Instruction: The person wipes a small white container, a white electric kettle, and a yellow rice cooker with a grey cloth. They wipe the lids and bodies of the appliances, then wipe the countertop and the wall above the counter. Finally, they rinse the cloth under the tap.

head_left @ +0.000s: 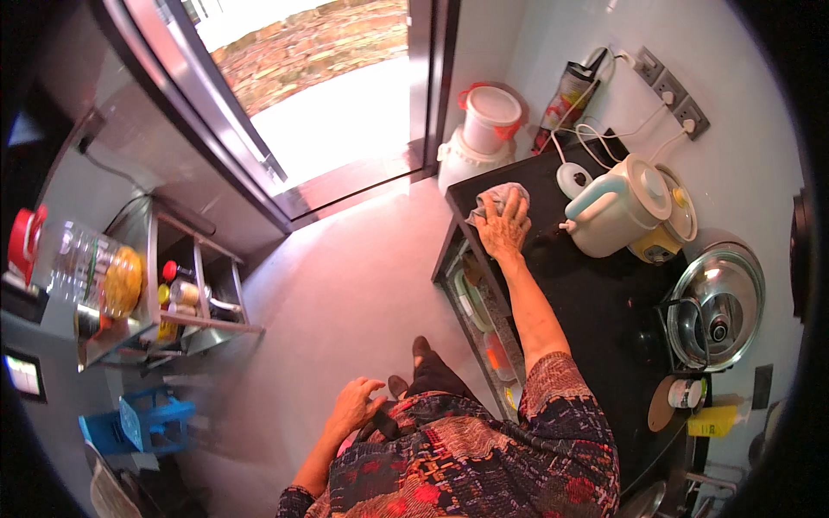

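Observation:
My right hand (504,231) presses a crumpled light grey cloth (486,202) onto the far left corner of a black countertop (561,281). Its fingers are bent over the cloth, and part of the cloth bunches out beside them. My right arm reaches straight forward along the counter's left edge. Close to my waist, my left hand (354,406) hangs in the air with loosely bent fingers and nothing visible in it. A cream electric kettle (617,211) with a pale blue handle stands to the right of the cloth, beside a small white round device (572,179) with a cord.
Behind the kettle sits a yellow appliance (678,216); nearer me, a glass lid (715,311) leans in a rack. White buckets (492,112) stand past the counter's far end. A doorway opens ahead. Along the left are a metal shelf (203,285) with jars and a blue stool (155,419).

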Tool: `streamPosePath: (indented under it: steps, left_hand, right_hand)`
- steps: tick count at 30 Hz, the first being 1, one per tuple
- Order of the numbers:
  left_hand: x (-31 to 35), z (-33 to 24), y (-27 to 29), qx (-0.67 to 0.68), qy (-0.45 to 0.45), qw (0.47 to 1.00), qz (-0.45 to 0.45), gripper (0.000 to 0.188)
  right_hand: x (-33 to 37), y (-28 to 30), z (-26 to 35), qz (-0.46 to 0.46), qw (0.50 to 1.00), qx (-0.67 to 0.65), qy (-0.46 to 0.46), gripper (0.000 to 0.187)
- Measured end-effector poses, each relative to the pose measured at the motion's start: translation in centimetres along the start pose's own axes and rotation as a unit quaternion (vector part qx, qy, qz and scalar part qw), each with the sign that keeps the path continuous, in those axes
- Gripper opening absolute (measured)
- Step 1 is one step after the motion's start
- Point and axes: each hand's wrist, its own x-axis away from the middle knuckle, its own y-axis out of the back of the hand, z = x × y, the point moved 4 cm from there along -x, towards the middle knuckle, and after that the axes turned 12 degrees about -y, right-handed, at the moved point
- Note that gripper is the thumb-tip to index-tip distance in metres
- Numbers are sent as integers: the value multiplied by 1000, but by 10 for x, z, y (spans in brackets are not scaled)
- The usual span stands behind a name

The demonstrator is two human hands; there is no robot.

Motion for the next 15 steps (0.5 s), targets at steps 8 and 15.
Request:
streamPosePath:
  steps: [8,15]
  left_hand:
    - [-76,19,33,25,-2,1000,-16,27]
    - [-112,15,50,-29,-17,999,-10,29]
  right_hand:
    - [-81,-29,-33,-8,997,35,-73,53]
    - [-125,-10,-34,-76,993,74,-45,26]
